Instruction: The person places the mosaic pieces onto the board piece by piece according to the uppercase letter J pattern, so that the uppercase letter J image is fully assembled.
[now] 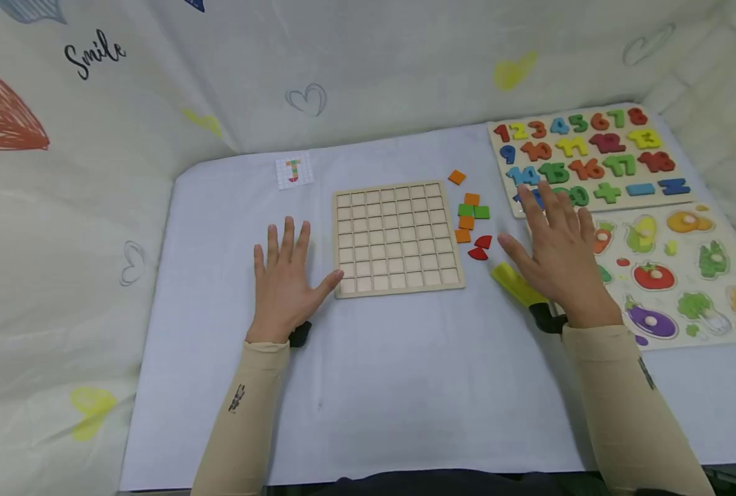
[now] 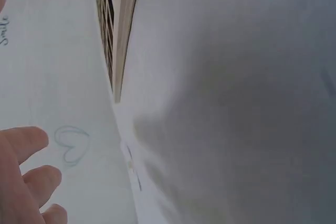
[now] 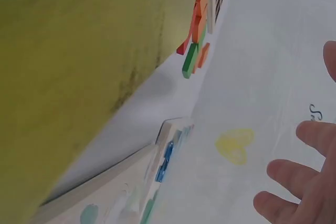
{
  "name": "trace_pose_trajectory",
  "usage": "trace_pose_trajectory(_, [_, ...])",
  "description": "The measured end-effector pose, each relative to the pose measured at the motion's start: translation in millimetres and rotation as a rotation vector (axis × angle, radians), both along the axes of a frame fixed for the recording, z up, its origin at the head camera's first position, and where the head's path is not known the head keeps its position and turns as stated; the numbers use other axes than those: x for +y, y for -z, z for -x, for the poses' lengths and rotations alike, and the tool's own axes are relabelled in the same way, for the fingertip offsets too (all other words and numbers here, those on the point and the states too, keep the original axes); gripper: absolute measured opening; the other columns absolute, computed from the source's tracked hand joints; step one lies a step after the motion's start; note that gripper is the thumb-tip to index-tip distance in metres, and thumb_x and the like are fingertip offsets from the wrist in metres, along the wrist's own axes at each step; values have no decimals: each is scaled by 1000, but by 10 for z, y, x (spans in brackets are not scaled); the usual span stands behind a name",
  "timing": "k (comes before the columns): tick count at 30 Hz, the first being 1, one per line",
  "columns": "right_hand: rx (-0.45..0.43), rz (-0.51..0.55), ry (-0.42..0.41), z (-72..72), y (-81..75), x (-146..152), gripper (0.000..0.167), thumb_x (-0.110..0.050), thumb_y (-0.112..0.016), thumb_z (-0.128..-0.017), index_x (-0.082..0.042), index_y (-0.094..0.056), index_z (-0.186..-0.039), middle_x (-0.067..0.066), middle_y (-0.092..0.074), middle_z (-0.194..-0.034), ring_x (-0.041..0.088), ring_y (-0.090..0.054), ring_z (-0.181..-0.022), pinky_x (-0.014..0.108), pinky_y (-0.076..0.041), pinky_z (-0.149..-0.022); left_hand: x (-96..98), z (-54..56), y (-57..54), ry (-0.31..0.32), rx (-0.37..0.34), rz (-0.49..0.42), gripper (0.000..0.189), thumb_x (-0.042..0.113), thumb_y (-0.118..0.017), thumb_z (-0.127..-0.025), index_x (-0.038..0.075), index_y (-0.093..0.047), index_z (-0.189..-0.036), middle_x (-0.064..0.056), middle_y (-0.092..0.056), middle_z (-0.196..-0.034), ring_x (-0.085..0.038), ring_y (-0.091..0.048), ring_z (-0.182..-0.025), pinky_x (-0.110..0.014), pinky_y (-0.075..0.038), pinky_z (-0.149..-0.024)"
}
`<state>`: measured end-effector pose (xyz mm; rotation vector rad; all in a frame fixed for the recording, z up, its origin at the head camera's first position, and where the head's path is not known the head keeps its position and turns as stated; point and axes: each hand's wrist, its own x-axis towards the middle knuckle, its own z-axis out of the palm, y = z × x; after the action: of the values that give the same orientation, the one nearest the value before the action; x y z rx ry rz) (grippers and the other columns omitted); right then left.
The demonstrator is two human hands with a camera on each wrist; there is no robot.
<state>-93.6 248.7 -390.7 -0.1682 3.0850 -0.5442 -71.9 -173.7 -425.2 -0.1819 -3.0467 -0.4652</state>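
Observation:
My left hand is spread with straight fingers over the white table, its thumb tip overlapping the lower left edge of a wooden grid board. The board's square cells hold no pieces. To the board's right lie several small orange squares, green squares and red quarter-round pieces. My right hand, also spread, hovers around the near edge of the number board. Both hands hold nothing. A yellow strip sticks out beside the right wrist and fills much of the right wrist view.
A small card with a coloured, hook-shaped pattern on a grid lies behind the left hand. The vegetable puzzle board sits at the right, in front of the number board. A printed cloth hangs behind the table.

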Motion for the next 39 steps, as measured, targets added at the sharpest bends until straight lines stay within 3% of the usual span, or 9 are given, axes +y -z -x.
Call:
trace_pose_trajectory(8, [-37, 18, -67, 160, 33, -131, 82, -47, -59, -103, -22, -17, -168, 19, -13, -175, 47, -11, -160, 72, 2, -126, 96, 5, 72, 39, -104, -33, 110, 81, -51, -90, 22, -1, -169, -1, 5, -177, -35, 6, -165, -65, -1, -130])
trace_pose_trajectory(13, [-33, -35, -150, 285, 41, -257, 68, -36, -69, -99, -13, -43, -157, 24, -47, -155, 48, -36, -146, 73, -15, -122, 177, 9, 78, 70, -156, -58, 114, 78, -55, -90, 20, 2, -169, -1, 3, -177, -35, 3, -165, -63, -2, -130])
trace_pose_trajectory(17, [-29, -76, -205, 371, 57, -389, 54, -27, -73, -96, -10, -58, -145, 22, -61, -140, 48, -50, -133, 72, -30, -116, 254, 18, 78, 94, -216, -85, 113, 75, -57, -91, 17, 2, -169, -2, 1, -178, -33, 2, -165, -62, -3, -131])
trace_pose_trajectory(26, [-39, -112, -238, 445, 195, -534, 39, -16, -77, -93, -11, -69, -131, 16, -68, -132, 41, -58, -117, 67, -43, -104, 406, 56, 46, 129, -317, -90, 103, 62, -61, -97, 11, -7, -168, -6, -6, -177, -34, -5, -165, -63, -11, -130])
trace_pose_trajectory(32, [-32, -149, -232, 472, 242, -567, 29, -17, -78, -92, -9, -74, -120, 16, -68, -126, 41, -59, -114, 65, -45, -99, 449, 71, 14, 114, -344, -90, 101, 56, -65, -97, 8, -12, -168, -9, -9, -177, -36, -7, -164, -65, -14, -129])
trace_pose_trajectory(39, [-72, -160, -210, 476, 187, -576, 24, -15, -76, -93, -8, -76, -116, 18, -67, -127, 41, -57, -114, 66, -44, -99, 438, 104, -9, 79, -377, -44, 101, 57, -64, -97, 8, -12, -168, -11, -8, -177, -36, -6, -165, -63, -14, -130])
